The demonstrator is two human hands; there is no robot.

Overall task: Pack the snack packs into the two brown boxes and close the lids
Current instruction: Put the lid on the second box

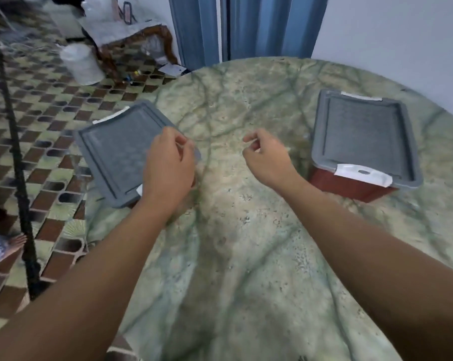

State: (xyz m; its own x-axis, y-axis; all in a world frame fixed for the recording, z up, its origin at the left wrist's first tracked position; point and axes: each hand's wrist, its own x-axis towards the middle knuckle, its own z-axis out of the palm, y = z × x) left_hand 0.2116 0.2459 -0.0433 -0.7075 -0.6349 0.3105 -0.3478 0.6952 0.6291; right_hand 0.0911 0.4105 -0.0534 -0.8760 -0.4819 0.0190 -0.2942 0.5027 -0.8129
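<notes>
Head view is showing both brown boxes [350, 187] sitting lidded on the table [246, 243], well apart; left hand [168, 165] and right hand [267, 157] are hovering loosely curled, holding nothing. Packing looks finished; I'd check the latches next.

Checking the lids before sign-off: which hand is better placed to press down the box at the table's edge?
Left. The left hand hovers over that box's grey lid; the right hand hangs over bare table, apart from both boxes.

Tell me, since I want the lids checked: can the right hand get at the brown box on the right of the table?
Probably yes. The right hand holds nothing, and only bare marble tabletop lies between it and the grey-lidded brown box.
</notes>
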